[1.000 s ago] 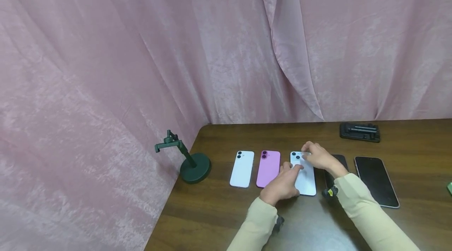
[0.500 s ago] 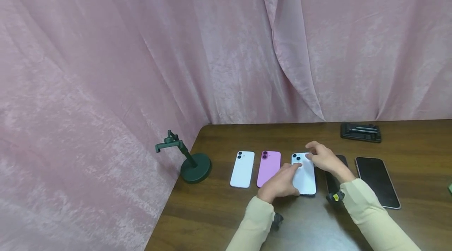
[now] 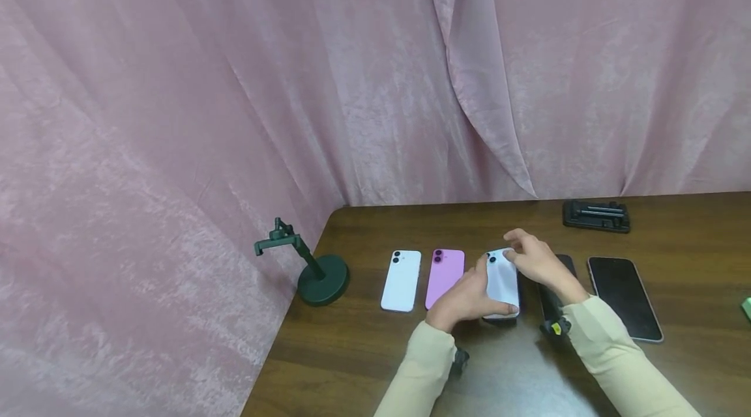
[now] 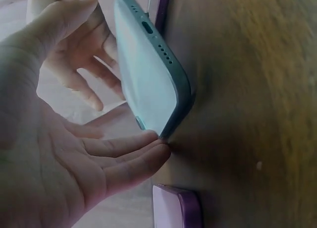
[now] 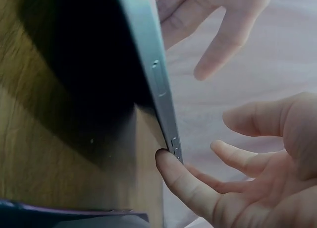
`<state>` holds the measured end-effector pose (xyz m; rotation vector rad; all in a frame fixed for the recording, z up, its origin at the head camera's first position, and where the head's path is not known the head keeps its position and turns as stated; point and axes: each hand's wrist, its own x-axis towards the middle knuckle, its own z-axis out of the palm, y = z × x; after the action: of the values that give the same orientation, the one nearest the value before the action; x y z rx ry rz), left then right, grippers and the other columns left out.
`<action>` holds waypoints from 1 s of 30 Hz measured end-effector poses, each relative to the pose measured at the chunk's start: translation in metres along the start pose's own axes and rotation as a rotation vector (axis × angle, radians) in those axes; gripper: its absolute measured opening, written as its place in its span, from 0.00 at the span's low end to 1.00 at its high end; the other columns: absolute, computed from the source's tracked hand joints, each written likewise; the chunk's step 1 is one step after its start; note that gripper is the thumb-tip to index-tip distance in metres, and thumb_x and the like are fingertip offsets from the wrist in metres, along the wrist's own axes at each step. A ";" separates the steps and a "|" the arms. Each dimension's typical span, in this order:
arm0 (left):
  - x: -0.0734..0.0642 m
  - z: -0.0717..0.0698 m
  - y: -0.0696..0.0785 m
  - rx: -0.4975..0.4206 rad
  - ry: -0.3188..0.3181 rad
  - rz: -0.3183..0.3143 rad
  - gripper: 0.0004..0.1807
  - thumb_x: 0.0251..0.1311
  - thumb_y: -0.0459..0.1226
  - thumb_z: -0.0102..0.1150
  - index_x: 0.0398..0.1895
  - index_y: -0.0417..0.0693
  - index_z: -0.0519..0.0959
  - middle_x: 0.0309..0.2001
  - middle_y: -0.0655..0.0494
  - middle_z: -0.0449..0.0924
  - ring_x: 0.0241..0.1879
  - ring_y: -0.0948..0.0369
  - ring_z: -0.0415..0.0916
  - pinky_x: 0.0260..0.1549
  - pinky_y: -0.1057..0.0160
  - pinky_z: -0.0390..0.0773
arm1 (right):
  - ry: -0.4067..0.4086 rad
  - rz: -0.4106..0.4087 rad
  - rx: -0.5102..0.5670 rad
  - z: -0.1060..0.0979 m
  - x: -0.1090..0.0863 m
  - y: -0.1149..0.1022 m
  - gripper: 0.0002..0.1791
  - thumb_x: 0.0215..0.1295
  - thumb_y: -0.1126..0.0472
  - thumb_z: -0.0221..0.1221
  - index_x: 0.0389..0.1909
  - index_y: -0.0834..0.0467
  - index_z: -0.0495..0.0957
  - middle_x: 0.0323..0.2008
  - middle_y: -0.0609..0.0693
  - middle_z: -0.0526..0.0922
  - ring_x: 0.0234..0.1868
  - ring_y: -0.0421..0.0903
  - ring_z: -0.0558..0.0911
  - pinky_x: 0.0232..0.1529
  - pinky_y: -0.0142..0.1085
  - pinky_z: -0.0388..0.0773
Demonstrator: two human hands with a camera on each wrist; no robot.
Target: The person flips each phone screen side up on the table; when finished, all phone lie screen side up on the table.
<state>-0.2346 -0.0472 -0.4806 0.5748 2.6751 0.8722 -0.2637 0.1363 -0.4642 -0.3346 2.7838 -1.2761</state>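
Note:
A light blue smartphone (image 3: 502,283) is tilted partly up off the brown table, its back with the camera lenses facing up. In the left wrist view its port end faces the camera. My left hand (image 3: 465,303) touches the phone's edge with nearly straight fingertips (image 4: 157,147); its thumb spreads above the back, apart from it. My right hand (image 3: 536,264) is at the far end of the phone. One fingertip (image 5: 168,161) of it touches the side edge near the buttons, while the thumb and other fingers stand off, relaxed.
Left of the hands lie a white phone (image 3: 401,281) and a purple phone (image 3: 444,277). A dark phone (image 3: 548,303) under the right wrist and a larger black-screened phone (image 3: 626,300) lie right. A green stand (image 3: 324,280) and a black folded object (image 3: 596,215) stand farther out.
The light blue phone, earlier flat on the table, is now tilted up. My left thumb has moved from its upper back toward the near end. The right hand stays near the far end.

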 end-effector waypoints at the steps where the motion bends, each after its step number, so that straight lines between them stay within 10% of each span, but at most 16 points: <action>1: 0.000 0.000 0.000 -0.013 0.006 -0.004 0.63 0.49 0.54 0.78 0.79 0.41 0.48 0.46 0.56 0.74 0.39 0.67 0.71 0.38 0.67 0.77 | 0.005 -0.007 -0.004 0.000 0.000 -0.002 0.23 0.71 0.65 0.54 0.61 0.75 0.67 0.55 0.77 0.74 0.57 0.73 0.74 0.50 0.63 0.74; 11: 0.002 -0.004 -0.003 -0.068 0.007 -0.038 0.63 0.50 0.56 0.76 0.80 0.42 0.47 0.51 0.53 0.79 0.43 0.65 0.76 0.44 0.63 0.78 | 0.027 -0.057 0.021 -0.002 -0.005 -0.017 0.22 0.70 0.68 0.56 0.61 0.74 0.68 0.54 0.78 0.74 0.51 0.70 0.78 0.43 0.58 0.79; 30: 0.001 -0.016 -0.024 -0.641 -0.081 0.006 0.38 0.56 0.29 0.71 0.71 0.43 0.66 0.56 0.46 0.79 0.41 0.63 0.82 0.34 0.61 0.84 | 0.000 -0.116 0.170 0.016 -0.005 -0.011 0.27 0.67 0.74 0.55 0.64 0.79 0.62 0.57 0.77 0.73 0.55 0.71 0.79 0.51 0.58 0.78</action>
<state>-0.2480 -0.0724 -0.4831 0.4417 2.1355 1.5677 -0.2545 0.1185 -0.4660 -0.4901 2.6666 -1.5246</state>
